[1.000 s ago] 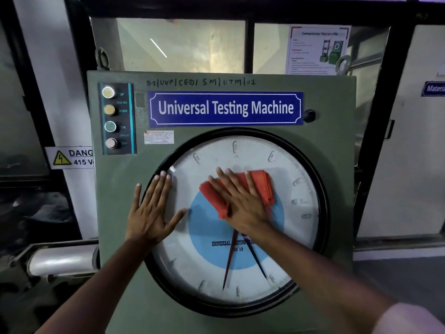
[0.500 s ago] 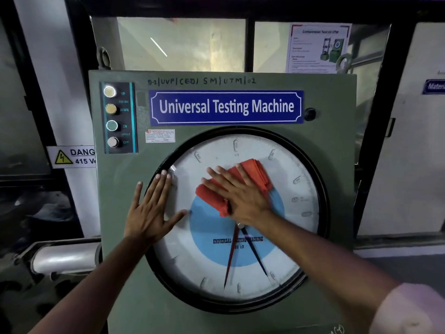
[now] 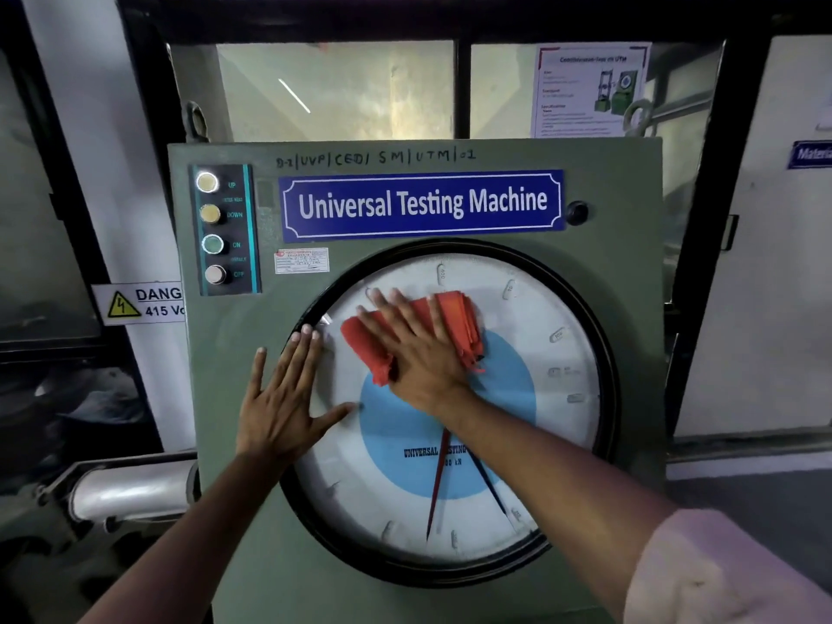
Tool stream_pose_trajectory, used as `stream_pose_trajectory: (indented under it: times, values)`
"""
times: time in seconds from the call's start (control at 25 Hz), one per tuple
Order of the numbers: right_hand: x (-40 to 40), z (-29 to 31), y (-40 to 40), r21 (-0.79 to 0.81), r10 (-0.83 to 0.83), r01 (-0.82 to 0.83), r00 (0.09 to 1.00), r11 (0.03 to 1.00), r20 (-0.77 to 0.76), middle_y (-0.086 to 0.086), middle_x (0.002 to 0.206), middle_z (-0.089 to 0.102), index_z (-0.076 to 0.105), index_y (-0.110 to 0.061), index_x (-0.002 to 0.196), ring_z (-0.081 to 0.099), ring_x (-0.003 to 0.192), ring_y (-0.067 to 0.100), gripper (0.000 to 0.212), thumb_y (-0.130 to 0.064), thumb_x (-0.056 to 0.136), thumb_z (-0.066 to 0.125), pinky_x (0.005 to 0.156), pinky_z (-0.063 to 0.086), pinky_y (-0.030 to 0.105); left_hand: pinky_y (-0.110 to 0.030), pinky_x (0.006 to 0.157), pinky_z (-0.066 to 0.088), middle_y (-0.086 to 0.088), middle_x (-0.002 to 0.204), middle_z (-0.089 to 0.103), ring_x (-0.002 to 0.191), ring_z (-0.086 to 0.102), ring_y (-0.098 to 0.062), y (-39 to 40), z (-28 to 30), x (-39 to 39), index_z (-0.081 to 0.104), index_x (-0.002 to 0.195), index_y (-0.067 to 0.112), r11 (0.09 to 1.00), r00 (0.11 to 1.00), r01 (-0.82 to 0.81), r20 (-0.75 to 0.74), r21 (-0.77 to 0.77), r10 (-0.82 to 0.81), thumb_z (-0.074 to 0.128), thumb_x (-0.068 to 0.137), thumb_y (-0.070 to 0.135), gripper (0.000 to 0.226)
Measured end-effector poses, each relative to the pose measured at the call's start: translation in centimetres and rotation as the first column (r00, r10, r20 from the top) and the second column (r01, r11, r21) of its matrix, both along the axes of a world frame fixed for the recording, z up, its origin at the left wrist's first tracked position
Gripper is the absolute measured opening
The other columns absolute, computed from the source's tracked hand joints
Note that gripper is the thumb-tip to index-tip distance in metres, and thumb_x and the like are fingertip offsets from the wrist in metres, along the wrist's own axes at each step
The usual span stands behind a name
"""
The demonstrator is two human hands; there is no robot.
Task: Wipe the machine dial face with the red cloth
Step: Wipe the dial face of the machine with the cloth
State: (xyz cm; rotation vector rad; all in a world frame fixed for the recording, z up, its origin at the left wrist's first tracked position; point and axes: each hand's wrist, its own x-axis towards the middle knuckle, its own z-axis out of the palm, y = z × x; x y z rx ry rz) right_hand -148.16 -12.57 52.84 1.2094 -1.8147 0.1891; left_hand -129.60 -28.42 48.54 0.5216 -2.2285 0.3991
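The right hand (image 3: 421, 353) lies flat, fingers spread, pressing the folded red cloth (image 3: 450, 328) onto the dial face (image 3: 553, 425) upper-middle — unwiped glass lies mostly below and right; the left hand (image 3: 281, 400) is open, braced on the dial's left rim

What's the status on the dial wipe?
Right hand flat, pressing red cloth on upper dial face. Left hand open, braced across the dial's left rim. Nothing in the way.

Both hands flat, fingers spread — right hand (image 3: 418, 353) above left hand (image 3: 281, 398).
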Motion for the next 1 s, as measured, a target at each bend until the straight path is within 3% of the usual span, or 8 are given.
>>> stream_pose_trajectory:
  times: [0.12,0.28,0.44,0.48,0.64,0.68,0.88,1.0]
  values:
    - [-1.4,2.5,1.4,0.218,0.017,0.023,0.983,0.976,-0.182,-0.001,0.181,-0.004,-0.003,-0.037,0.17,0.0,0.167,0.021,0.094,-0.069,0.093,0.042,0.132,-0.006,0.061,-0.053,0.134,0.004,-0.007,0.18,0.014,0.165,0.02,-0.025,0.4,-0.3,0.3,0.006,0.171,0.011,0.997,1.0,-0.006,-0.027,0.074,0.008,0.038,0.084,0.091,0.123]
    - [1.0,3.3,-0.8,-0.022,-0.065,0.068,0.992,0.997,0.112,-0.001,0.181,-0.009,-0.001,-0.038,0.172,-0.006,0.167,0.022,0.101,-0.068,0.092,0.054,0.131,-0.008,0.061,-0.054,0.135,0.005,-0.005,0.18,0.006,0.166,0.012,-0.022,0.8,-0.2,0.4,0.005,0.171,0.01,0.99,0.999,-0.039,-0.014,0.138,0.042,0.034,0.081,0.094,0.127]
    - [2.2,1.9,-1.7,0.285,0.033,0.004,0.992,0.958,-0.125,0.0,0.18,-0.016,-0.009,-0.037,0.17,-0.011,0.167,0.023,0.099,-0.071,0.097,0.047,0.131,-0.006,0.062,-0.052,0.136,0.003,-0.006,0.18,0.006,0.166,0.009,-0.022,0.7,-0.1,1.2,0.009,0.171,0.008,0.983,0.998,-0.053,-0.013,0.175,0.056,0.032,0.078,0.096,0.131]
    - [1.5,2.8,-1.1,0.287,0.037,0.005,0.989,0.958,-0.142,-0.001,0.18,-0.015,-0.01,-0.038,0.17,-0.009,0.167,0.022,0.098,-0.07,0.097,0.047,0.131,-0.005,0.062,-0.053,0.136,0.005,-0.007,0.18,0.007,0.166,0.01,-0.023,0.6,-0.1,1.5,0.011,0.171,0.007,0.984,0.998,-0.052,-0.016,0.172,0.056,0.032,0.078,0.096,0.131]
    - [0.3,3.4,0.1,-0.105,-0.1,0.122,0.976,0.987,0.195,0.0,0.179,-0.014,0.0,-0.039,0.171,-0.005,0.167,0.023,0.099,-0.061,0.092,0.055,0.132,-0.004,0.061,-0.055,0.136,0.008,-0.007,0.181,0.004,0.167,0.009,-0.023,0.5,-0.2,1.3,0.004,0.171,0.008,0.988,0.998,-0.057,0.021,0.145,0.054,0.028,0.079,0.097,0.13]
    - [0.9,2.6,-0.1,-0.124,-0.09,0.118,0.973,0.985,0.212,0.0,0.178,-0.015,0.002,-0.039,0.172,-0.004,0.167,0.024,0.099,-0.062,0.091,0.054,0.132,-0.003,0.062,-0.055,0.136,0.009,-0.007,0.18,0.004,0.167,0.009,-0.024,0.7,-0.1,1.1,0.003,0.17,0.008,0.989,0.998,-0.056,0.018,0.138,0.054,0.027,0.079,0.097,0.13]
    - [2.6,0.1,-1.9,0.345,0.073,-0.024,0.989,0.938,-0.128,0.0,0.18,-0.016,-0.003,-0.039,0.171,-0.008,0.167,0.023,0.095,-0.078,0.094,0.037,0.131,-0.002,0.064,-0.054,0.137,0.003,-0.007,0.18,-0.005,0.168,0.0,-0.025,0.3,-0.1,2.2,-0.003,0.171,0.009,0.98,0.991,-0.109,0.089,0.164,0.096,0.021,0.078,0.099,0.132]
    - [2.0,1.5,-1.6,0.132,-0.014,0.015,1.0,0.991,-0.004,0.002,0.18,-0.014,-0.001,-0.042,0.171,-0.008,0.167,0.023,0.097,-0.067,0.095,0.054,0.131,-0.007,0.062,-0.049,0.136,-0.006,-0.005,0.18,-0.009,0.166,-0.005,-0.021,0.2,-0.6,3.1,-0.01,0.169,0.011,0.973,0.992,-0.121,0.058,0.197,0.112,0.023,0.077,0.099,0.132]
